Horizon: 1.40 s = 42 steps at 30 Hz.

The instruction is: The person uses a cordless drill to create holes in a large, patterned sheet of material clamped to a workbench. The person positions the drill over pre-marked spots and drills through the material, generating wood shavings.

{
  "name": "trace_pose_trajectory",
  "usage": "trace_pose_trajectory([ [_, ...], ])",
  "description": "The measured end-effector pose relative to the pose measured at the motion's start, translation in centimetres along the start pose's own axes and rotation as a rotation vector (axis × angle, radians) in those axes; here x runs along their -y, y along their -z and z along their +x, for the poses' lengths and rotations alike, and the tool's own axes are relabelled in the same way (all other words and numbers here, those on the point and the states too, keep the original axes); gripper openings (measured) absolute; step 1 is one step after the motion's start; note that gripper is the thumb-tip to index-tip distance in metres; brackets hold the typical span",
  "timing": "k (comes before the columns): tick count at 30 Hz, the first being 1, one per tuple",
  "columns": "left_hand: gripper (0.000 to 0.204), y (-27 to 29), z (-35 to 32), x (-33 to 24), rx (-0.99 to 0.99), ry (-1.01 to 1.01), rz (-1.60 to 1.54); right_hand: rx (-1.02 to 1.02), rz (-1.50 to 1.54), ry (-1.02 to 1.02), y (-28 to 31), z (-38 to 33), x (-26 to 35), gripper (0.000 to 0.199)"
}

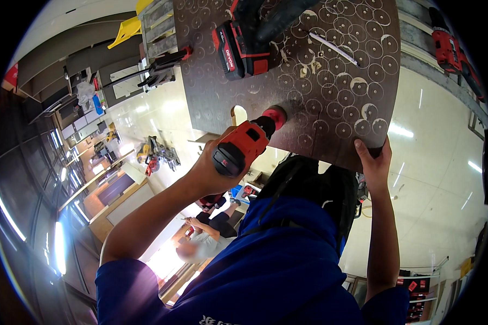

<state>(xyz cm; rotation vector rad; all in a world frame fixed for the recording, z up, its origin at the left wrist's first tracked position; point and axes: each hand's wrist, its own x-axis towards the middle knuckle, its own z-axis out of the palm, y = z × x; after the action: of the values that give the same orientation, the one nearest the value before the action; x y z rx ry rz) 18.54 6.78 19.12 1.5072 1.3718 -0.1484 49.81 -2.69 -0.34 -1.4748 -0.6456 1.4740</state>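
Observation:
My left hand (pixel 201 169) is closed around a red and black cordless drill (pixel 248 142). A red hole saw (pixel 277 116) at its front meets the dark brown board (pixel 206 103) near the board's near edge, with dust around the contact. Ring-shaped cuts with small centre holes cover much of the board. My right hand (pixel 376 161) grips the board's near right corner, thumb on top, other fingers partly hidden at the edge. Farther back on the board lie another red and black battery tool (pixel 241 49), a white pencil-like stick (pixel 335 49) and pale chips (pixel 309 67).
A black clamp with a red tip (pixel 171 58) is at the board's left edge. Another red drill (pixel 445 47) rests on metal rails at the right. Power tools (pixel 156 154) stand to the left. A person in a grey shirt (pixel 207 241) is at the lower left.

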Motion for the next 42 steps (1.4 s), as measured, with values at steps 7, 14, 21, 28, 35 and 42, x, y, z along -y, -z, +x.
trace_pose_trajectory([
  [7, 0.043, 0.1, -0.1, -0.3, -0.002, 0.038, 0.020, 0.011, -0.003, 0.000, 0.1, 0.1, -0.1, 0.044],
  [14, 0.041, 0.1, 0.2, -0.4, 0.007, 0.013, 0.034, 0.000, 0.015, 0.000, 0.0, 0.2, 0.0, 0.043],
  [21, 0.038, -0.3, -0.2, 0.4, 0.000, -0.037, 0.153, 0.004, 0.077, -0.047, 0.0, -0.1, -0.1, 0.044],
  [28, 0.038, -0.4, -0.3, 0.3, -0.001, 0.133, 0.101, 0.005, 0.067, -0.027, 0.0, 0.1, 0.0, 0.044],
  [35, 0.031, -0.3, -0.7, -0.2, 0.002, 0.088, 0.271, -0.012, 0.049, -0.021, -0.2, 0.2, 0.1, 0.046],
  [42, 0.023, -0.7, -0.8, 0.9, 0.007, 0.212, 0.114, -0.023, 0.023, -0.004, 0.0, 0.2, 0.2, 0.045],
])
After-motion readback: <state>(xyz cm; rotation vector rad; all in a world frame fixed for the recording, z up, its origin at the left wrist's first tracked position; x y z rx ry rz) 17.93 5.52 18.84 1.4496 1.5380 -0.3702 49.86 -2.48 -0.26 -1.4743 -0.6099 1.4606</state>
